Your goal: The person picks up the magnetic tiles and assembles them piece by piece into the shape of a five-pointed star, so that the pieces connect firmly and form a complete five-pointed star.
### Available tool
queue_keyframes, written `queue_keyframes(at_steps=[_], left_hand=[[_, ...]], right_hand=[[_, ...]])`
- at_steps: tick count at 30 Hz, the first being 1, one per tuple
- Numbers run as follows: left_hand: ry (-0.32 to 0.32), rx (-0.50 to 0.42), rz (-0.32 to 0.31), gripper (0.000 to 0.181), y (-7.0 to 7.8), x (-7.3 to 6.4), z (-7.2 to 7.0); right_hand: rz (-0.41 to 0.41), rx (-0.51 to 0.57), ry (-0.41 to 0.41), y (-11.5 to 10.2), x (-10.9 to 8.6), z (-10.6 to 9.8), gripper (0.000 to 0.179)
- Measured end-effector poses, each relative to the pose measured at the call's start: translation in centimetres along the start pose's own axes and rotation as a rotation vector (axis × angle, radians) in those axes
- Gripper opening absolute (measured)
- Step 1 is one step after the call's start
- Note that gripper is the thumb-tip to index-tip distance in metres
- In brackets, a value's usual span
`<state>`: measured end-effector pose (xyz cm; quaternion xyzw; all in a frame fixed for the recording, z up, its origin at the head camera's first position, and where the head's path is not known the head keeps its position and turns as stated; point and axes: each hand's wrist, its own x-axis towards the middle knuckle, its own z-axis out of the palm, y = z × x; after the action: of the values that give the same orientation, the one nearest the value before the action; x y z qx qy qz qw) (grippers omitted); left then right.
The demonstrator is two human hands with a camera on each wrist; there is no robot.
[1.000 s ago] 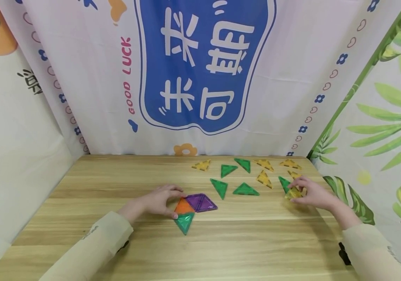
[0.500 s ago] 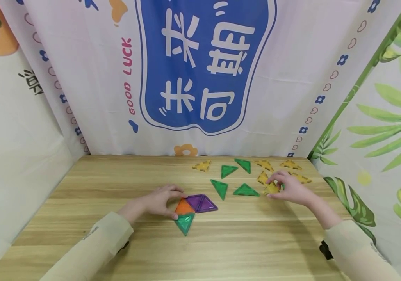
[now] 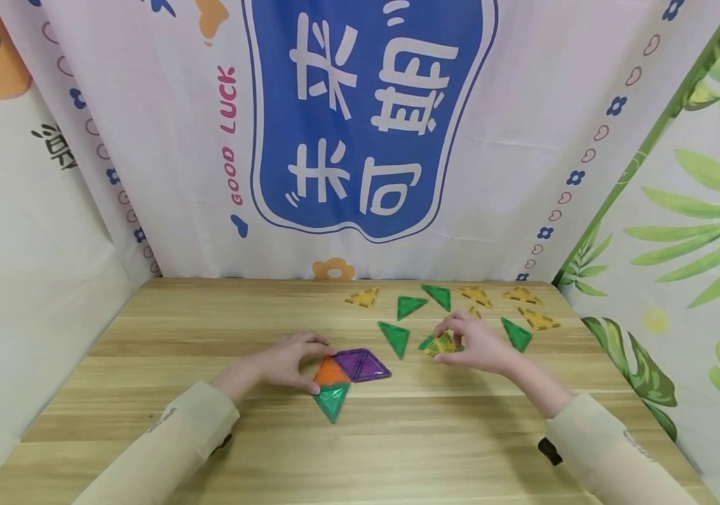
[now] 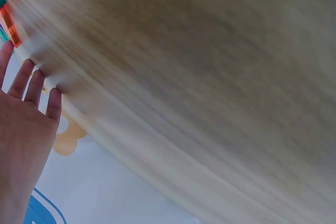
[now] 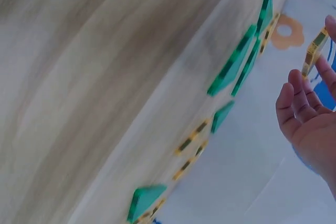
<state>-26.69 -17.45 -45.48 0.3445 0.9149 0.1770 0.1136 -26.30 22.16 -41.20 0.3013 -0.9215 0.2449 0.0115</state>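
My left hand (image 3: 285,361) holds an orange triangular magnetic tile (image 3: 331,372) at its left side, thumb at the lower corner and a fingertip at the upper one. A teal-green triangle (image 3: 333,402) adjoins it below, and two purple triangles (image 3: 369,366) extend to the right. In the left wrist view the fingers of the left hand (image 4: 29,108) reach toward the orange tile (image 4: 9,25). My right hand (image 3: 476,344) pinches a yellow triangular magnetic tile (image 5: 313,53) between thumb and fingers, raised off the table. From the head view this tile overlaps a green triangle (image 3: 425,342).
Several green triangles (image 3: 394,338) and yellow triangles (image 3: 538,319) lie scattered over the back right of the wooden table (image 3: 240,449). A printed curtain (image 3: 195,210) hangs along the table's back edge.
My right hand has carried the yellow tile leftward, from beside the far-right green triangle to over another green one. That far-right triangle now shows fully. My left hand stays in place.
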Motion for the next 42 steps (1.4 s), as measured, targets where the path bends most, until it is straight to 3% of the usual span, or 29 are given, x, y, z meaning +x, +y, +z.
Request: queue_keyframes(at_steps=[9,17,25,31,35,42], left_hand=[[-0.002,0.002,0.001,0.074,-0.1,0.1,0.2],[0.005,-0.003,0.007,0.074,-0.2,0.0,0.1],[0.008,0.007,0.018,0.074,-0.3,0.1,0.1],[0.002,0.009,0.013,0.074,-0.3,0.1,0.0],[0.002,0.008,0.014,0.074,-0.2,0.1,0.0],[0.006,0.004,0.015,0.075,-0.4,0.1,0.1]], right_hand=[[0.116,0.032,-0.001,-2.4,0.5,3.3,0.043],[0.154,-0.003,0.013,-4.4,0.3,6.1,0.047],[0.121,-0.124,0.006,-5.1,0.1,8.1,0.05],[0.102,-0.157,-0.011,-5.2,0.3,8.7,0.051],[0.046,-0.1,-0.058,-4.8,0.2,8.2,0.053],[-0.088,-0.047,-0.208,-2.6,-0.1,6.1,0.054]])
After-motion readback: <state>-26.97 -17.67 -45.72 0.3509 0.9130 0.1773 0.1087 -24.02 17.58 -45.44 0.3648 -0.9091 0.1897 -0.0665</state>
